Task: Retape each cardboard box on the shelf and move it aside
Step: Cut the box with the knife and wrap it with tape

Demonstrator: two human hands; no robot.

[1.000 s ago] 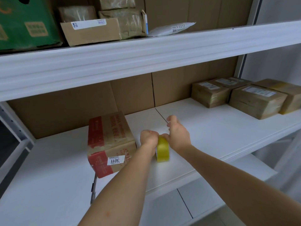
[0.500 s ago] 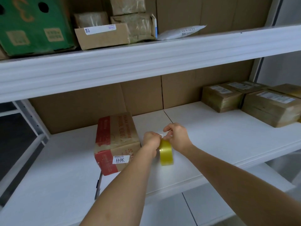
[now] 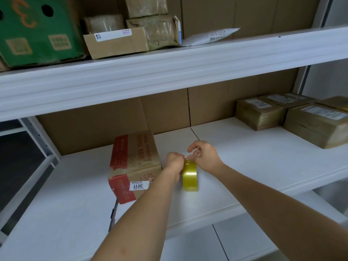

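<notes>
A cardboard box with red tape bands and a white label reading 3011 sits on the white middle shelf. Just right of it stands a yellow roll of tape on its edge. My left hand grips the roll from its left side. My right hand is over the roll's top, with thumb and fingers pinching the tape's free end. Both hands are right beside the box, not touching its top.
Several taped brown boxes are grouped at the shelf's right end. The upper shelf holds a green carton, brown parcels and a white mailer. A dark gap opens at the left, beyond the shelf's upright.
My right hand has lifted from the roll's side to its top and now pinches the tape end. The view shifted slightly left and up; the box has not moved.
</notes>
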